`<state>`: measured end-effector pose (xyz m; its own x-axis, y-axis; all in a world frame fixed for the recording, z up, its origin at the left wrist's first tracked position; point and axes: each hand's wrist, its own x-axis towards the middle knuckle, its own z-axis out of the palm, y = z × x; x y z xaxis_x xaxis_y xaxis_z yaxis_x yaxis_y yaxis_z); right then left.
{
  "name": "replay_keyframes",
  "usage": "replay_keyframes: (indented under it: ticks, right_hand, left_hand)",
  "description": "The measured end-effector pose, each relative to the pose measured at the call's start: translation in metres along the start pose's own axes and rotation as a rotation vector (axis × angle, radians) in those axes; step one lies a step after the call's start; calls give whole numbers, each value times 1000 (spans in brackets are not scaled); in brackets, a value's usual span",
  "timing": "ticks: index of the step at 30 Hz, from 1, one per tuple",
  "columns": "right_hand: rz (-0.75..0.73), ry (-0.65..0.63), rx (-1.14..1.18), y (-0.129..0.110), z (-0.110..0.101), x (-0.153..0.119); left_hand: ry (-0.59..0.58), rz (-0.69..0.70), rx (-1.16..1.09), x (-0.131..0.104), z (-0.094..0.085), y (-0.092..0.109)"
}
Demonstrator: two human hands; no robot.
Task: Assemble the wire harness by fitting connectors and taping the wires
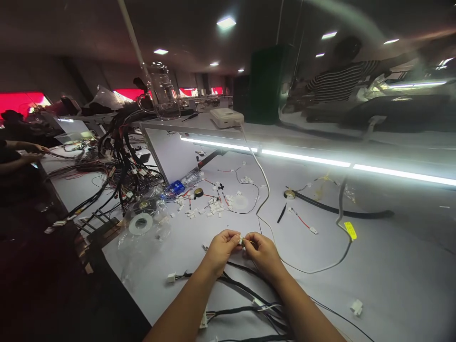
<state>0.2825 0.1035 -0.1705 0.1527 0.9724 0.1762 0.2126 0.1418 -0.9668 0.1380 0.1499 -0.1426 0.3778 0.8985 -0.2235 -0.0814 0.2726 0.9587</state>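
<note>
At the far left, a co-worker's hand [34,148] reaches toward a tangle of dark wires [119,164] heaped over a neighbouring surface. Next comes a clear plastic bag [128,251], lying against a pale ring-shaped roll [140,223] near the left edge of my worktop [399,270]. A white plug [171,278] ends one branch of the black-sleeved harness [245,285], which lies below my hands and passes under my forearms. Further back lies a bottle with a blue label [176,186] (on its side), and just right of it a scatter of small white connectors [215,207] with short red leads among them.

My left hand [223,246] pinches a little white housing [241,241] between thumb and fingertips, raised over the front middle of the worktop. My right hand [262,249], close beside it, pinches a thin wire [252,242] at the housing's right side (whether the wire is seated, I cannot tell).

To the right, a slim black tool [281,213] lies near a tape roll [289,194] and a red lead [302,221] with white ends. A pale cable [310,272] loops round them toward a yellow tag [350,231]. A loose white connector [356,308] sits nearer me.
</note>
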Motion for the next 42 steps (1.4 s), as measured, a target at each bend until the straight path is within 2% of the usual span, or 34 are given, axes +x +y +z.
replay_keyframes:
  ticks: [5,8,10,13,18,21,23,26,28,34,42]
  right_hand:
    - [-29,28,-55,-19,-6,1]
    - [-44,1,6,-44,-12,-9]
    - [-34,-29,70,-59,-14,-24]
    - [-18,-59,133,-74,-12,-53]
    - [2,-66,110,-85,-3,-97]
    - [-68,-85,-10,-91,4,-114]
    - [-161,-44,-137,-94,8,-122]
    - [-298,65,-308,-99,11,-129]
    - [-342,94,-346,-104,10,-132]
    - [-229,62,-111,-112,3,-130]
    - [-246,105,-123,-96,5,-130]
  left_hand:
    - [-41,56,74,-10,7,29]
    - [-67,107,104,-30,11,50]
    - [-88,130,112,-49,13,56]
    - [-113,127,82,-81,12,54]
    - [-122,160,72,-127,4,37]
    - [-89,205,170,-149,2,31]
    - [-45,261,276,-159,2,30]
    - [-1,343,371,-168,4,29]
    - [-4,329,320,-169,5,29]
    - [-23,181,112,-167,8,33]
    - [-36,141,123,-169,18,40]
